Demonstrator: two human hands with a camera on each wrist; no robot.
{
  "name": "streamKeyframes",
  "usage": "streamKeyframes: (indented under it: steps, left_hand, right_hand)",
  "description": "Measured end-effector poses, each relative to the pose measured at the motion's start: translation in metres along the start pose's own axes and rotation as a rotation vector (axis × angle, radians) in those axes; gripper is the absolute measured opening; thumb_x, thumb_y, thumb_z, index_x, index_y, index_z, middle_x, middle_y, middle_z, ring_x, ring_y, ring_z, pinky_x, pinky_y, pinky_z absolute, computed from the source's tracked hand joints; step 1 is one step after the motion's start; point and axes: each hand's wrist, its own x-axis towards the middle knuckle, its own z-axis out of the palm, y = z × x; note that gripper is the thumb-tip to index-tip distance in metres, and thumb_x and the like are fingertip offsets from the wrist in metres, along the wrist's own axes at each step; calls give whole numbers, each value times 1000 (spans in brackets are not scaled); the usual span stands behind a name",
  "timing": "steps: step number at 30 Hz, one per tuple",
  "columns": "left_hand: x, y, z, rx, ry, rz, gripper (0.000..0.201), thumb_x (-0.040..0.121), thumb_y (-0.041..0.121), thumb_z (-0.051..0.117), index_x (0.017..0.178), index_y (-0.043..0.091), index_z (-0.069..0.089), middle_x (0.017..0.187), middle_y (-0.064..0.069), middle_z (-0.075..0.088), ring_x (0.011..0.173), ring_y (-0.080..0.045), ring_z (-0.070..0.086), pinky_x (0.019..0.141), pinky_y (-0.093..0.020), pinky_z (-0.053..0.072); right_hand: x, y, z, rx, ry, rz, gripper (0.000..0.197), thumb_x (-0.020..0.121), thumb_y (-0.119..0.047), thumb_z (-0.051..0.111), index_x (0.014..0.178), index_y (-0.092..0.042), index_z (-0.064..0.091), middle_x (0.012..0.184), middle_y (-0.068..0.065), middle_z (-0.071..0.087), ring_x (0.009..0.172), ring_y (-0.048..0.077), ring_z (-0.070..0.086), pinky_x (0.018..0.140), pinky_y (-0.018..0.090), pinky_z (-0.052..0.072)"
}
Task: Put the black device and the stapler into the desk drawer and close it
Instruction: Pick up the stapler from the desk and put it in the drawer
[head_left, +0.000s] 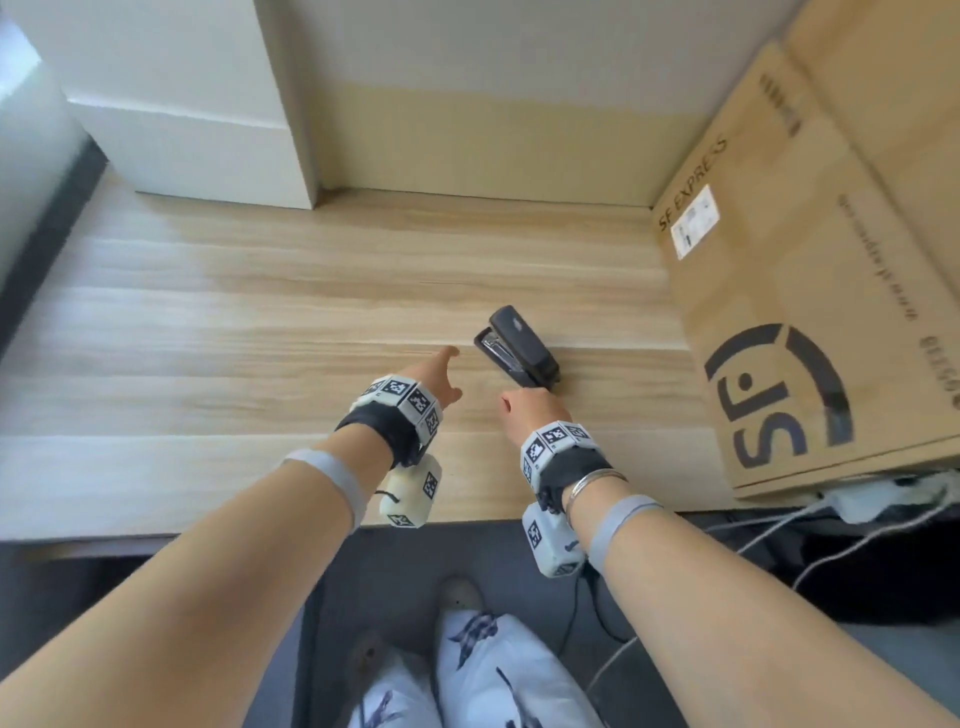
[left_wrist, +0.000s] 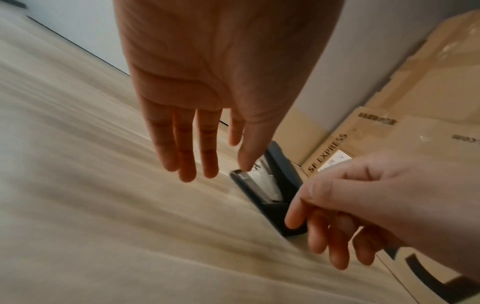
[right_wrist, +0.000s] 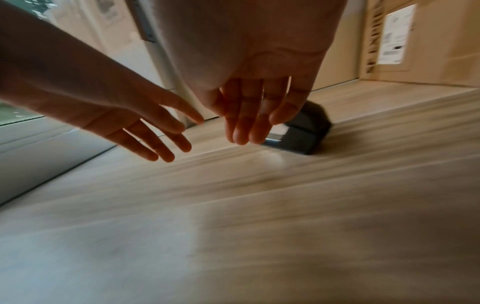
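A black stapler (head_left: 519, 345) lies on the light wooden desk (head_left: 260, 312), its mouth pointing away and to the left. My right hand (head_left: 524, 410) hovers at the stapler's near end with its fingers loosely extended; in the left wrist view the right hand (left_wrist: 337, 226) hangs over the back of the stapler (left_wrist: 272, 189) without gripping it. My left hand (head_left: 441, 374) is open just left of the stapler, fingers straight (left_wrist: 187, 164). In the right wrist view both the right hand (right_wrist: 246, 123) and the left hand (right_wrist: 155, 139) are in front of the stapler (right_wrist: 306, 131). No black device or drawer is in view.
A large cardboard box (head_left: 805, 312) marked SF Express stands on the desk at the right, close to the stapler. A white block (head_left: 182, 104) stands at the back left. Cables and a power strip (head_left: 872, 499) lie below the desk's right front edge.
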Motion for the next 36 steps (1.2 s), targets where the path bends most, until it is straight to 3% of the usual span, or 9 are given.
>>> streamKeyframes:
  steps: [6,11,17,20,23,26,30,33,36]
  left_hand:
    - [47,83,25,111,-35,120,62,97,31,38,149,40,6,69,-8,55,49,-18,47,45,-25,37]
    - [70,100,34,180,-31,75,43,98,36,34,141,31,33,124,-21,57,101,-35,62,77,-36,49]
    - [74,85,37,112,83,9,27,93,36,46,106,13,46,98,-18,51,75,-30,48,65,-33,41]
    - [72,71,33,29,149,-65,15,89,15,48,104,13,49,106,-18,41,55,-21,41,65,-31,40]
    - [65,57,31,-9,226,-71,47,82,-6,39,120,20,45,113,-19,40,52,-22,43,61,-34,43]
    - [58,51,28,-60,263,-84,76,83,-7,42,143,36,23,119,-19,44,75,-38,57,65,-34,41]
    - [62,39,28,-149,266,-201,99,83,0,55,148,40,-8,100,-15,55,90,-35,61,68,-34,40]
    - [63,33,25,-194,237,-284,64,81,6,60,137,16,31,102,-16,64,101,-35,63,72,-35,41]
    - [59,27,21,-164,251,-285,40,80,8,62,116,4,44,111,-22,65,104,-39,61,73,-36,42]
  right_hand:
    - [20,69,-19,78,-4,134,32,97,-17,35,100,-10,66,106,19,67,78,25,49,68,28,36]
    - [32,90,-22,103,-16,166,27,96,-16,36,84,-16,59,96,18,66,75,27,50,67,28,38]
    - [45,85,-19,151,-10,152,28,94,-15,36,81,-14,60,79,12,53,71,28,51,64,28,38]
    - [51,76,-18,157,9,124,31,92,-14,37,90,-8,67,78,12,55,69,29,50,62,27,37]
    - [56,68,-16,144,16,88,33,94,-16,38,96,-7,69,86,19,65,69,29,50,62,27,37]
    - [58,61,-13,139,32,55,32,94,-17,38,95,-7,69,97,20,70,69,28,50,62,27,36]
    - [59,52,-7,124,19,13,33,95,-17,38,97,-7,69,100,20,69,70,28,50,63,28,37]
    - [57,50,-6,111,14,1,33,95,-16,37,96,-6,69,100,20,69,70,28,50,63,28,37]
    - [55,47,-5,94,19,-1,33,94,-16,37,98,-6,69,90,20,65,70,28,49,63,28,36]
